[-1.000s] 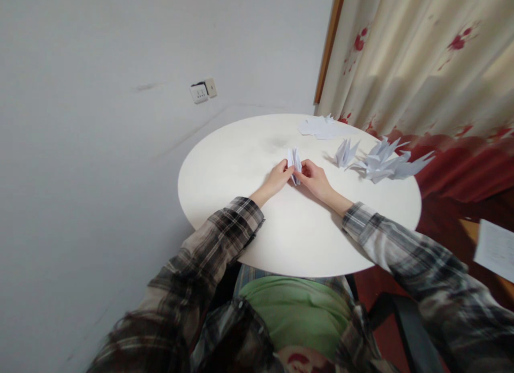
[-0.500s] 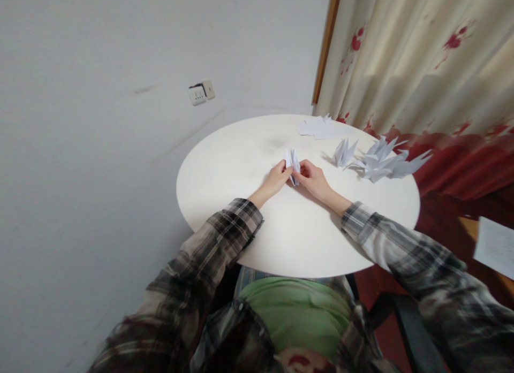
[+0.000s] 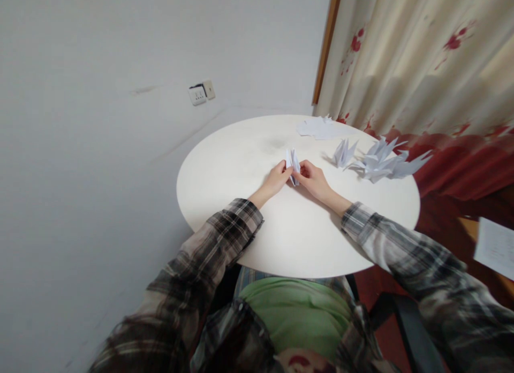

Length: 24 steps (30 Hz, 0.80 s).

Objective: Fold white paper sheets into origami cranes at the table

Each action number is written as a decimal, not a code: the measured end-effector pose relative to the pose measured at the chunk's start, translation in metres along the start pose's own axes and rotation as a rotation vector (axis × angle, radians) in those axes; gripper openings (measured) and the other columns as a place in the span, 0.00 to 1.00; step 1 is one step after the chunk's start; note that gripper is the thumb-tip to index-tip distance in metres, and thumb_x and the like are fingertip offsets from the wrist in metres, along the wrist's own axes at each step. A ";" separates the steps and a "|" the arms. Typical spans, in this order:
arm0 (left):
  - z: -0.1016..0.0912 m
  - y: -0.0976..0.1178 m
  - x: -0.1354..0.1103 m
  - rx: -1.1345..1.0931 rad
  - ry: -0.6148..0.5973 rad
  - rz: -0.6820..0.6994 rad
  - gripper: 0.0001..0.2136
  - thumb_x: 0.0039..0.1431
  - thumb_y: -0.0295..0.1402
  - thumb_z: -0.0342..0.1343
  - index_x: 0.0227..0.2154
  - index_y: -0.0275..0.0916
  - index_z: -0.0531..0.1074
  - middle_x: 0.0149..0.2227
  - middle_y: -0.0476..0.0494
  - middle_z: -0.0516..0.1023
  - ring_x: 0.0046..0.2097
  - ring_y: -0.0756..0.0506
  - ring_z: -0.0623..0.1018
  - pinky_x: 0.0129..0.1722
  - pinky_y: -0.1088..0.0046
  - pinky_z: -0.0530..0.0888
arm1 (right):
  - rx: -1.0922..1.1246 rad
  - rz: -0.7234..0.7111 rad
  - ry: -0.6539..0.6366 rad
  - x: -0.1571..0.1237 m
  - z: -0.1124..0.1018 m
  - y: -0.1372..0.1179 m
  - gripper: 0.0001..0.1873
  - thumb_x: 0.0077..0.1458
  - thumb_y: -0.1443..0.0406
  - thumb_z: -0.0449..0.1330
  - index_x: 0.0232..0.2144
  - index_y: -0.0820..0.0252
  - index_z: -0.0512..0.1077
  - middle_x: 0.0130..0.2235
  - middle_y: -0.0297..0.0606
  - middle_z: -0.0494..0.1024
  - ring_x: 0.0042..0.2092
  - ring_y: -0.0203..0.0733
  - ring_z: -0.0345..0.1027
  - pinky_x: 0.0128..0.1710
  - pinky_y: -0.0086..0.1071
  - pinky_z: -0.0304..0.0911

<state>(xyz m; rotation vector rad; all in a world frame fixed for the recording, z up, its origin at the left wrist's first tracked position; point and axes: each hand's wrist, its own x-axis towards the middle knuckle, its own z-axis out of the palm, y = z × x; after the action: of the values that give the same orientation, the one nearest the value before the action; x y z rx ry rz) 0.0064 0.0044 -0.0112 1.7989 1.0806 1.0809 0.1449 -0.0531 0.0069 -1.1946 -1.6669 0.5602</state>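
A small folded white paper piece (image 3: 293, 159) stands upright near the middle of the round white table (image 3: 241, 159). My left hand (image 3: 278, 178) pinches its lower left side. My right hand (image 3: 312, 178) pinches its lower right side, fingers curled. Both hands rest on the tabletop, touching each other around the paper.
Several finished folded paper figures (image 3: 379, 161) lie at the table's right, one smaller paper figure (image 3: 344, 151) nearer my hands. Flat paper sheets (image 3: 321, 128) lie at the far edge. A curtain (image 3: 421, 68) hangs to the right, a wall socket (image 3: 201, 91) behind. Another sheet (image 3: 496, 247) sits off-table right.
Almost nothing differs. Both hands keep pinching the folded paper at the same spot; only the view shifted slightly.
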 end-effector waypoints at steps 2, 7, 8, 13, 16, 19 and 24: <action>0.000 0.000 0.000 0.001 -0.001 -0.004 0.09 0.56 0.34 0.49 0.34 0.36 0.70 0.32 0.46 0.75 0.34 0.48 0.73 0.38 0.69 0.71 | 0.002 0.006 -0.003 0.000 0.000 0.000 0.13 0.51 0.54 0.57 0.30 0.57 0.66 0.27 0.32 0.72 0.28 0.36 0.62 0.31 0.31 0.57; 0.000 0.001 -0.001 0.011 -0.007 -0.007 0.09 0.57 0.34 0.48 0.35 0.36 0.71 0.32 0.46 0.75 0.34 0.47 0.73 0.39 0.68 0.72 | 0.017 0.009 -0.011 -0.001 0.000 0.000 0.13 0.51 0.53 0.57 0.30 0.57 0.65 0.27 0.32 0.73 0.28 0.36 0.63 0.31 0.31 0.58; 0.000 0.001 -0.001 0.013 -0.006 -0.013 0.09 0.57 0.34 0.48 0.36 0.36 0.71 0.32 0.46 0.75 0.34 0.47 0.73 0.39 0.68 0.72 | 0.015 0.011 -0.008 -0.001 0.000 0.000 0.13 0.51 0.54 0.57 0.30 0.57 0.65 0.27 0.32 0.73 0.28 0.36 0.63 0.31 0.31 0.58; -0.001 0.004 -0.003 0.025 -0.009 -0.010 0.09 0.58 0.33 0.48 0.36 0.36 0.71 0.34 0.45 0.76 0.36 0.47 0.74 0.41 0.67 0.72 | -0.004 0.008 -0.009 -0.001 0.000 0.000 0.13 0.51 0.53 0.57 0.30 0.57 0.65 0.26 0.32 0.72 0.28 0.36 0.62 0.31 0.31 0.58; -0.001 0.006 -0.003 0.024 -0.007 -0.014 0.09 0.58 0.33 0.48 0.37 0.36 0.71 0.34 0.45 0.77 0.37 0.46 0.74 0.42 0.67 0.72 | -0.011 0.003 -0.007 0.000 0.000 0.000 0.13 0.51 0.53 0.57 0.29 0.57 0.65 0.26 0.31 0.71 0.28 0.36 0.62 0.31 0.31 0.57; -0.001 0.006 -0.003 0.017 -0.002 -0.019 0.09 0.57 0.33 0.49 0.37 0.36 0.71 0.34 0.45 0.76 0.37 0.47 0.74 0.42 0.67 0.72 | -0.001 -0.001 -0.008 0.000 0.000 0.001 0.13 0.51 0.54 0.57 0.29 0.57 0.65 0.26 0.32 0.72 0.28 0.36 0.62 0.31 0.31 0.57; 0.001 0.005 -0.002 0.022 -0.003 -0.011 0.09 0.57 0.33 0.48 0.34 0.35 0.70 0.32 0.45 0.74 0.34 0.48 0.72 0.39 0.68 0.71 | 0.006 0.007 -0.011 0.000 0.000 0.000 0.12 0.51 0.54 0.57 0.29 0.57 0.65 0.26 0.32 0.72 0.28 0.36 0.62 0.31 0.31 0.58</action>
<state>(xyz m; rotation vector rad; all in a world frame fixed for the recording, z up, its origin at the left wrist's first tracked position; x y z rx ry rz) 0.0078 0.0011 -0.0075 1.8094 1.1027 1.0634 0.1451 -0.0536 0.0069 -1.1950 -1.6693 0.5764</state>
